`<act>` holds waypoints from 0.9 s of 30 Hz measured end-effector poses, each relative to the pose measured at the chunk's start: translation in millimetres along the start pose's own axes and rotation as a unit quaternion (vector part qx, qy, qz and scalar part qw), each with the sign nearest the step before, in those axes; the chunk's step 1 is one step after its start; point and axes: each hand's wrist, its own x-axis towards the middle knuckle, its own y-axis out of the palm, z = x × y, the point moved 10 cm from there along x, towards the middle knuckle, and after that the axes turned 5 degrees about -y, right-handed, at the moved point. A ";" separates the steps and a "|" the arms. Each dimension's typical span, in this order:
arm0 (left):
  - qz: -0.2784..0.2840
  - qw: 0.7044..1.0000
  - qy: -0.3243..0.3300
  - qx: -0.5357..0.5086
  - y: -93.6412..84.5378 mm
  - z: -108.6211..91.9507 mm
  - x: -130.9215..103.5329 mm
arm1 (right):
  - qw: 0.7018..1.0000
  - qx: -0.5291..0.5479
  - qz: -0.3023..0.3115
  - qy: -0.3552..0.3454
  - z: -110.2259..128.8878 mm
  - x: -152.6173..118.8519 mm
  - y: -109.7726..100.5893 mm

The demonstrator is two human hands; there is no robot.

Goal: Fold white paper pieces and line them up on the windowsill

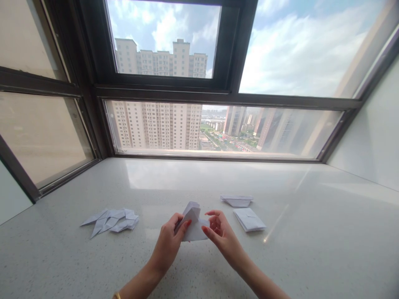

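Observation:
A partly folded sheet of white paper (195, 229) is held above the pale speckled sill, with creased flaps standing up at its top. My left hand (171, 234) grips its left side, the thumb pressed on the front face. At the paper's right edge is my right hand (221, 233), its thumb and fingers apart and the fingers curved; the thumb tip is close to the edge, and whether it touches cannot be made out.
Several folded white paper pieces (114, 221) lie in a pile at the left. On the right are a flat folded packet (249, 220) and, behind it, a boat-like folded paper (237, 201). Dark-framed windows (218, 158) border the speckled sill (311, 232) at the back.

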 end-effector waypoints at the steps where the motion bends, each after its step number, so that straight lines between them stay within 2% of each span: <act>1: 0.000 1.000 0.001 -0.001 -0.3 0.1 0.1 | 1.000 0.002 0.015 0.003 -0.2 -1.0 3.9; 6: 0.021 1.000 0.007 -0.014 5.9 2.6 -0.2 | 0.998 0.036 0.059 0.012 2.9 -4.3 14.9; 14: 0.062 0.998 0.010 -0.015 18.4 7.1 -2.8 | 0.993 0.088 0.063 0.049 -9.0 -3.8 17.4; 20: 0.063 0.988 -0.001 -0.140 17.9 6.3 -2.5 | 0.988 0.129 0.065 0.052 -11.8 -0.9 16.9; 24: 0.092 0.979 -0.048 -0.173 20.8 13.5 1.7 | 0.988 0.120 0.077 0.058 -13.4 -1.6 18.5; 27: 0.160 0.962 -0.108 -0.191 32.8 23.0 0.6 | 0.988 0.117 0.080 0.061 -13.0 -2.7 19.1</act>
